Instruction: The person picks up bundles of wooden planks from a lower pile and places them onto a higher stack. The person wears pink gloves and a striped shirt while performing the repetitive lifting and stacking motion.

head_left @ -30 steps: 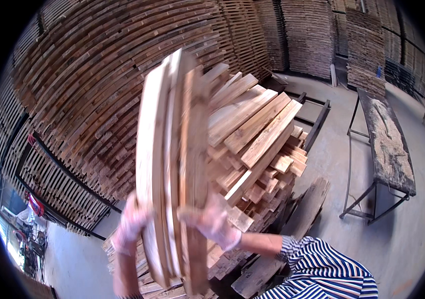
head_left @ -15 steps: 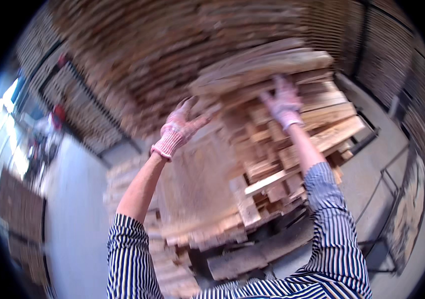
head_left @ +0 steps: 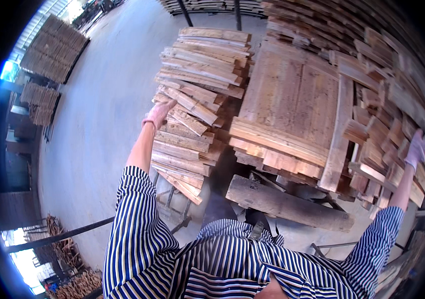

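Observation:
My left hand (head_left: 159, 113), in a pink knit glove, is at the outer end of a short wooden board (head_left: 188, 121) on the left-hand pile. Its fingers are closed at that end, partly hidden by the glove's back. My right hand (head_left: 419, 148), gloved the same way, reaches far out to the right over a jumbled heap of wood pieces (head_left: 371, 134). Its fingers are spread and hold nothing that I can see. Between my hands is a stack topped with flat, close-laid boards (head_left: 287, 94), with one plank (head_left: 338, 132) lying along its right side.
A thick, dark timber beam (head_left: 289, 203) lies low in front of the stack. Tall board stacks (head_left: 317, 25) rise behind. Further stacks (head_left: 55, 47) stand at the far left across the grey concrete floor (head_left: 108, 74). A dark metal bar (head_left: 63, 241) crosses at lower left.
My view has swung left and down, bringing the left-hand board pile fully into sight. My hands have moved wide apart, the left from above the stack to that pile.

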`<state>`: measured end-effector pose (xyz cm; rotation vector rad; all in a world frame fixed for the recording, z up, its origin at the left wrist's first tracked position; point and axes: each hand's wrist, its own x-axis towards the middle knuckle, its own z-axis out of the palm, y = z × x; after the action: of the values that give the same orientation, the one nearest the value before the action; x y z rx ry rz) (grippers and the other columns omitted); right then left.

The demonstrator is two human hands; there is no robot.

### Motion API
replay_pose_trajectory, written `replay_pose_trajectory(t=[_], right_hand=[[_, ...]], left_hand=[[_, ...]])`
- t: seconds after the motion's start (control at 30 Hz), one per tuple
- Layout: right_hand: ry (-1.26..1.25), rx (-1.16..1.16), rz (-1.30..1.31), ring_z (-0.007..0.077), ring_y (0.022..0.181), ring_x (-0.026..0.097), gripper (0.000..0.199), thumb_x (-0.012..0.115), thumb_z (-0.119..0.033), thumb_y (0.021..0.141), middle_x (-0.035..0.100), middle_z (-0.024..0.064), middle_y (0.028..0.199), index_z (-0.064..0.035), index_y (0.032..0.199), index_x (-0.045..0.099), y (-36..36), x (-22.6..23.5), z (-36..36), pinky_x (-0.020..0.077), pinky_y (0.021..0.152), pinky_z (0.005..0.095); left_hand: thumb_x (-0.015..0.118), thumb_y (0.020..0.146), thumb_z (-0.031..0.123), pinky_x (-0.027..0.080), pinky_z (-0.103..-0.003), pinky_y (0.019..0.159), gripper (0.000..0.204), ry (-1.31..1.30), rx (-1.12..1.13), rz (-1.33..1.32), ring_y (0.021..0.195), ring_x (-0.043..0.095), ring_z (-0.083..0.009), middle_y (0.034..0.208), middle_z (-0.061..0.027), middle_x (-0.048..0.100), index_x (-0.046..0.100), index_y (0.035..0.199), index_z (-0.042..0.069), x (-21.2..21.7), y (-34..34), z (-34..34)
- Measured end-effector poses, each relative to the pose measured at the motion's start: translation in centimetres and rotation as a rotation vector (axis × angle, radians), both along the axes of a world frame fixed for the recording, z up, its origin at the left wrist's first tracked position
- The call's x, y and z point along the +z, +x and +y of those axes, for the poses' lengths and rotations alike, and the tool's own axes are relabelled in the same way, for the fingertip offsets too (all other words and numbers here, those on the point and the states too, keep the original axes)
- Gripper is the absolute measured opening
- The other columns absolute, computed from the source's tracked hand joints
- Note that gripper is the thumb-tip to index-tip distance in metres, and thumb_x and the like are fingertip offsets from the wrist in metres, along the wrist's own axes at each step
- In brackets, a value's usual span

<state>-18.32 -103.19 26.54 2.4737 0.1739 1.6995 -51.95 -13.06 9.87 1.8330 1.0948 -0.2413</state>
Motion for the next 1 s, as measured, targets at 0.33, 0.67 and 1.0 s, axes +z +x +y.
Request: replay_pose_trajectory(t=[0.33,0.67,1.0], right_hand=[[0.542,0.582,0.404,0.0315,0.129,0.058,0.057,0.068,-0.034,0.096,0.059,0.0172,0.141,-0.0054,0.143,0.053,-22.4,-3.5,36.3,0.0477,0.108,0.0428],[1.117,0.571,1.510,0.0351,0.135,0.050,0.069,0.066,-0.041,0.094,0.051,0.0208,0.146,-0.0022,0.148,0.045,-29.9,-41.5,76.6,0.0402,0.114,0.0435],[1.334,-0.186,1.789,0.0331,0.152,0.029,0.139,0.063,-0.091,0.067,0.033,0.0251,0.162,0.0083,0.157,0.025,-9.6,-55.3,86.8,0.0244,0.124,0.0397]], left_hand=[[0.075,0.088,0.054,0.045,-0.054,0.106,0.085,-0.441,0.446,0.146,0.125,0.052,-0.0377,0.143,-0.0205,0.053,0.049,0.146,-0.003,-21.7,-9.9,8.0],[0.072,0.095,0.040,0.060,-0.037,0.071,0.040,-0.653,0.771,-0.336,0.084,0.069,-0.0271,0.102,-0.0124,0.068,0.064,0.122,0.011,-37.3,-2.0,12.9],[0.081,0.089,0.040,0.060,-0.031,0.071,0.045,-1.020,1.091,-0.436,0.081,0.063,-0.0264,0.094,-0.0076,0.057,0.055,0.114,0.012,-36.0,1.8,13.3]])
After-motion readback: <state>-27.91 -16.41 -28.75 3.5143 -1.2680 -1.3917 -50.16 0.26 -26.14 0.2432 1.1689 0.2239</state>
